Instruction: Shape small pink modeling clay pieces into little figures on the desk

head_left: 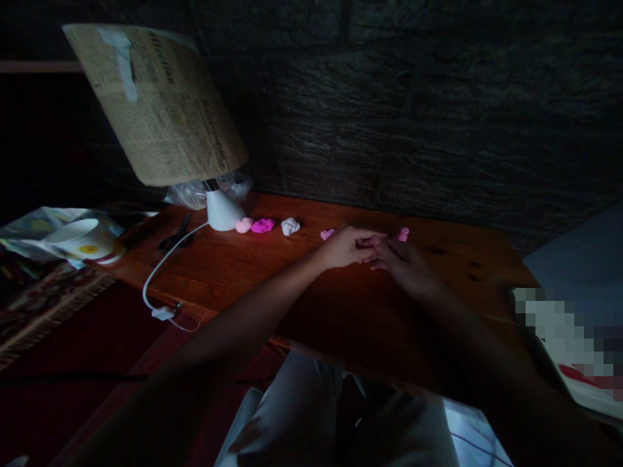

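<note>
Above the wooden table, my left hand (348, 246) and my right hand (396, 259) meet with their fingers bent and pressed together. Anything held between them is hidden by the fingers. A small pink lump of modelling clay (326, 233) shows just behind my left hand, partly covered by it. Another pink clay lump (403, 234) lies beyond my right hand. Farther left along the table sit a white clay lump (291, 226), a magenta clay lump (263, 226) and a pale pink one (244, 224).
A lamp with a newsprint shade (160, 110) stands at the back left of the table (233, 266), its white cord (148, 279) hanging over the front edge. Black scissors (176, 237) lie beside it. A white cup (87, 240) is at the far left. A dark brick wall (389, 130) rises behind.
</note>
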`<action>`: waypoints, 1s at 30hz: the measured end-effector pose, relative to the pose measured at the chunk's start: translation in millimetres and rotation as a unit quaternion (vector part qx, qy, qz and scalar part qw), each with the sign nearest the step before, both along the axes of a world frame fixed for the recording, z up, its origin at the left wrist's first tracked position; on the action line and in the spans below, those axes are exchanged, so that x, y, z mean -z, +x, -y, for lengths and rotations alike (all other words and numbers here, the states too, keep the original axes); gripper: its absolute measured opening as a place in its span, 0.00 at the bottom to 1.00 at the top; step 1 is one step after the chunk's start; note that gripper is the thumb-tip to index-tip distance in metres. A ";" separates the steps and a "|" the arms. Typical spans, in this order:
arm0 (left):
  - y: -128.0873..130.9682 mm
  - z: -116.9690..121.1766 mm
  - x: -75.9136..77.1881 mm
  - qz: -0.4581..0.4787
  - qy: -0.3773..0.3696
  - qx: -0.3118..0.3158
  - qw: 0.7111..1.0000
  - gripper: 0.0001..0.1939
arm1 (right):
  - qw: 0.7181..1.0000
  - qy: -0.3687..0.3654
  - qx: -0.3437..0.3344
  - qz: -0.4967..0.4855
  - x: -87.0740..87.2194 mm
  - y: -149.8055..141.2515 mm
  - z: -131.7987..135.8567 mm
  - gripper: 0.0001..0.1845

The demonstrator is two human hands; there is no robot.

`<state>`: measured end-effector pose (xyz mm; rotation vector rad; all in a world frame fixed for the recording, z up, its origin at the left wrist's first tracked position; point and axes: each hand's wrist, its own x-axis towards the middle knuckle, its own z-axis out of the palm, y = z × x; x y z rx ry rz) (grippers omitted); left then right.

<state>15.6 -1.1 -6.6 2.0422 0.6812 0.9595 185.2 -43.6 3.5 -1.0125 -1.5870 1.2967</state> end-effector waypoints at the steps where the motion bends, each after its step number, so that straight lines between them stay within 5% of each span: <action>1: -0.2 -0.3 0.2 -0.004 0.000 0.002 1.000 0.21 | 1.000 0.018 0.001 0.020 -0.5 0.1 0.2 0.35; 11: 0.8 2.7 -2.8 0.038 -0.050 0.040 0.997 0.30 | 0.980 0.142 0.048 0.132 -10.6 1.6 6.4 0.32; 18: -1.7 1.1 -3.7 0.082 -0.045 0.032 0.995 0.17 | 1.000 -0.025 0.004 -0.016 -11.3 3.6 1.7 0.34; 26: -30.0 -9.9 -34.5 0.140 -0.075 -0.139 0.977 0.26 | 0.988 -0.110 0.078 -0.081 -8.5 10.7 -7.2 0.28; 30: -34.0 -10.9 -39.3 0.152 -0.059 -0.167 0.972 0.27 | 0.985 -0.128 0.072 -0.088 -9.0 6.5 -5.6 0.26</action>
